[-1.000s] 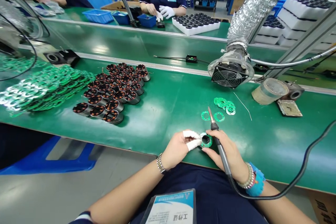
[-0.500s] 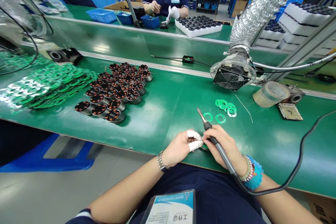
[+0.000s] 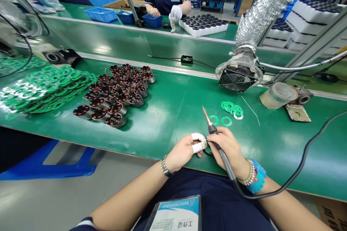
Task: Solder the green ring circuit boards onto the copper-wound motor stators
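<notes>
My left hand (image 3: 182, 153), with white tape on its thumb and index finger, is closed on the edge of a small round part with a green circuit board (image 3: 208, 149) near the table's front edge. Fingers cover most of that part. Across from it, my right hand (image 3: 231, 148) is wrapped round a soldering iron (image 3: 211, 128), whose tip points up and away from me. The right fingertips also meet the round part. Just beyond lie two loose green ring circuit boards (image 3: 226, 121) and a small overlapping pile of them (image 3: 232, 108).
Copper-wound motor stators (image 3: 116, 94) stand in rows at left, beside stacked green board panels (image 3: 46, 86). A fan on a foil duct (image 3: 236, 80) hangs beyond my right hand. A solder wire (image 3: 251, 110) and a round tub (image 3: 278, 95) lie right. A co-worker sits opposite.
Both hands stay together at the round part, the right fingers shifting slightly on it. The view has moved a little. Opposite, the co-worker's gloved hand has lowered toward the table.
</notes>
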Tool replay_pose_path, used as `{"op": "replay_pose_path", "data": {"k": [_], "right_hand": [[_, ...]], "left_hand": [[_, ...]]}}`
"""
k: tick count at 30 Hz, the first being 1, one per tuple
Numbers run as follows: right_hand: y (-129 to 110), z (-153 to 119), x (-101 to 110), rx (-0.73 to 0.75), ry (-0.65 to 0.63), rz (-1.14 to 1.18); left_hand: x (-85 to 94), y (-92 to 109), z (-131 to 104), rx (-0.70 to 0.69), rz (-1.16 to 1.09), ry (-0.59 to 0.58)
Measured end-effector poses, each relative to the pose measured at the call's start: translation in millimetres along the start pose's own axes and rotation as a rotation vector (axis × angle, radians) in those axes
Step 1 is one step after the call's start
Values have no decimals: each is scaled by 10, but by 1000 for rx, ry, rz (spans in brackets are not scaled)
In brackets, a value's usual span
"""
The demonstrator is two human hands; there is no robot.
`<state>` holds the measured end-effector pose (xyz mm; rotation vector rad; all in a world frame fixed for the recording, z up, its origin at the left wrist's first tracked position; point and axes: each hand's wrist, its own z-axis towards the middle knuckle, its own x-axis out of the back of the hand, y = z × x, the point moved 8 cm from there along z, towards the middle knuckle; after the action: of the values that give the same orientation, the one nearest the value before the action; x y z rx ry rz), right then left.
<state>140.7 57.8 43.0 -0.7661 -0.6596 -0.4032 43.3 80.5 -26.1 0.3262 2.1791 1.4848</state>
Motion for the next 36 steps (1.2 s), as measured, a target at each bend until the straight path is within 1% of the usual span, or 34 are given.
{"op": "replay_pose_path", "data": {"k": [4,8,10,14,16,17,19,22,25,27,29,32,36], "right_hand": [[-63,-6,-34,88,-28,-96],[-198,53,-44,142,-84,-214],[-264,98,-58,138,-118,-261],[-351,153,-93,115,-183,-292],[-342,148,-88,88,-208,-287],[-318,139,-67,61,-209,-279],[-256,112,30,-3,-165,-234],[-141,43,240,-130,-50,-77],[-58,-55,386,-241,-7,97],[-52,-115,450,-262,-9,195],[-75,-163,498,-243,-25,263],[-76,-219,555,-235,-34,297],[5,-273,590,-304,0,319]], "left_hand": [[8,-28,0,9,-38,6],[9,-37,-6,0,-36,6],[7,-14,-12,-41,9,-1],[21,63,-46,-177,137,11],[34,70,-64,-197,161,18],[38,60,-69,-182,156,12],[37,28,-74,-125,114,-13],[24,0,-74,-46,48,-60],[26,0,-65,-23,37,-75],[30,13,-58,-43,55,-75],[31,27,-55,-71,81,-75],[28,31,-57,-86,101,-75],[26,36,-65,-96,132,-73]]}}
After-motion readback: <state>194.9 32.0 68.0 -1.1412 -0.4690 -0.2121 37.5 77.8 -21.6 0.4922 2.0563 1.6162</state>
